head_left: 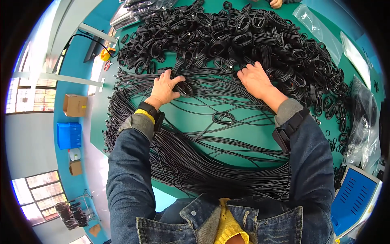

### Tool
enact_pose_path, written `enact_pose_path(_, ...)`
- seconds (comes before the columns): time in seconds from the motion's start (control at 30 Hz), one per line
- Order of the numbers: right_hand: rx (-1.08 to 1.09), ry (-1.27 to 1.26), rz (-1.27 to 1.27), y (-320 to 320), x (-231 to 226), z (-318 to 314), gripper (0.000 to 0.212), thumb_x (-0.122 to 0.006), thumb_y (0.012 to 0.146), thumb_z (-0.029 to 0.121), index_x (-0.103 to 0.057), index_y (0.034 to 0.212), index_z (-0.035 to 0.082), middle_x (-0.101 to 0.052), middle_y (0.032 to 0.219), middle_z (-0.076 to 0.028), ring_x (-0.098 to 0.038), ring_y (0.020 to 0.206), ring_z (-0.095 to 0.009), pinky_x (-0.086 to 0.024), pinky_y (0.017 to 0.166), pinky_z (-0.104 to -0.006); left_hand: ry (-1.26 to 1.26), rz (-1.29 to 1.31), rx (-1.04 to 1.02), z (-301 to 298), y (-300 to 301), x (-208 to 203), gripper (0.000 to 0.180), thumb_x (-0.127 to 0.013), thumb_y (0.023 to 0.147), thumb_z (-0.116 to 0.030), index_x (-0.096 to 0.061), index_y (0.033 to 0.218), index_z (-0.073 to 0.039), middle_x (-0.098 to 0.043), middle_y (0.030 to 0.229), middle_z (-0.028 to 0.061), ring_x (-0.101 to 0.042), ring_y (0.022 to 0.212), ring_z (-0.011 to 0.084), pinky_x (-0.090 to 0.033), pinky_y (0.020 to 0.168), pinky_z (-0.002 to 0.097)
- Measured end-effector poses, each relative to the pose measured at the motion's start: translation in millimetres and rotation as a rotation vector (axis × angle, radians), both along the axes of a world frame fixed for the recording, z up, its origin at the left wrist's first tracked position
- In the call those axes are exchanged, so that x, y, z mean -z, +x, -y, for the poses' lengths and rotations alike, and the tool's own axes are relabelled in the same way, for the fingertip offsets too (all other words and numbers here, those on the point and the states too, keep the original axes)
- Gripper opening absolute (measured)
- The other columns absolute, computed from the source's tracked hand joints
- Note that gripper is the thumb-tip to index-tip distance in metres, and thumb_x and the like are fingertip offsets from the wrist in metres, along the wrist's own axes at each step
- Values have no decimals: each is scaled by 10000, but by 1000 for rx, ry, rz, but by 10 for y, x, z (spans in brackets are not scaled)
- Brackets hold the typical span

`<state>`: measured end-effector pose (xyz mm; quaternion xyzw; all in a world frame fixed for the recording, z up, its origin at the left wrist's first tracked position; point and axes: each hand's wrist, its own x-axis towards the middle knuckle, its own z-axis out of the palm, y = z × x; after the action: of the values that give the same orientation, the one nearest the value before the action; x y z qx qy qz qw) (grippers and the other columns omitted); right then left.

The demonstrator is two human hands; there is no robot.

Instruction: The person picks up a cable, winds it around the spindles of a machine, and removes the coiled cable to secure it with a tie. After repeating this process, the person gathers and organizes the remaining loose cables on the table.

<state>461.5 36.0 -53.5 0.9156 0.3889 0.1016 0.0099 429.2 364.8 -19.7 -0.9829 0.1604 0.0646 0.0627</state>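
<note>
My left hand (164, 88) is over the straight black cables, fingers and thumb spread, beside a small coiled black cable (185, 88). I see nothing held in it. At the near edge of a large heap of coiled black cables (243, 40), my right hand (256, 80) rests with its fingers apart and slightly bent, touching the coils. What lies under its palm is hidden. Between my arms, a single coiled cable (223, 118) lies on loose strands. A thick bundle of long uncoiled black cables (195, 162) sweeps across the green table (183, 110) close to my body.
Cable ends with connectors (115, 107) crowd the table's left side. Red-handled scissors (107, 65) lie at the far left. Clear plastic bags (359, 122) and a blue slotted panel (352, 199) are at the right. Another person's hand (276, 3) shows at the far edge.
</note>
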Motion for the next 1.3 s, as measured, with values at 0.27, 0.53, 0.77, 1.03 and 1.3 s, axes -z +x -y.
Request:
enact_pose_path(0.27,51,467,-326,265,-542,87,194,-574,777,197,-566,812,7,-587,724,-112,-584,702,-269,-450,633,-364,-340,-141,53,-138,217,-357,499,-680,616,-160,-540,1091,-216,-413,1162,148,-512,1012,310,-450,823,388)
enact_pose_path(0.53,305,729,-815,931,-1139,67,249,-590,771,216,-585,897,2,-596,682,-127,-587,643,-240,-464,625,-330,-813,-833,-301,-344,603,-930,447,-674,666,-191,-546,1078,-76,-537,951,94,-570,793,258,-498,749,325)
enact_pose_path(0.77,72,663,-374,681,-676,-488,212,-581,762,204,-611,864,21,-617,760,-147,-605,724,-274,-489,651,-357,-1912,-288,-652,-984,763,-549,284,-624,715,-128,-549,961,-7,-602,833,64,-591,701,201,-481,661,278)
enact_pose_path(1.03,75,179,-26,180,60,-888,225,-623,706,165,-586,903,62,-554,832,-127,-604,753,-301,-508,635,-391,-556,191,-353,-83,320,-264,407,-727,665,-227,-544,965,-22,-592,901,168,-581,846,322,-473,743,372)
enact_pose_path(1.3,95,103,-231,229,-100,-849,191,-566,750,98,-592,933,49,-595,861,-159,-611,826,-284,-515,621,-391,-433,270,-476,112,-159,355,382,-761,644,-222,-548,903,-38,-612,848,147,-596,793,318,-478,717,353)
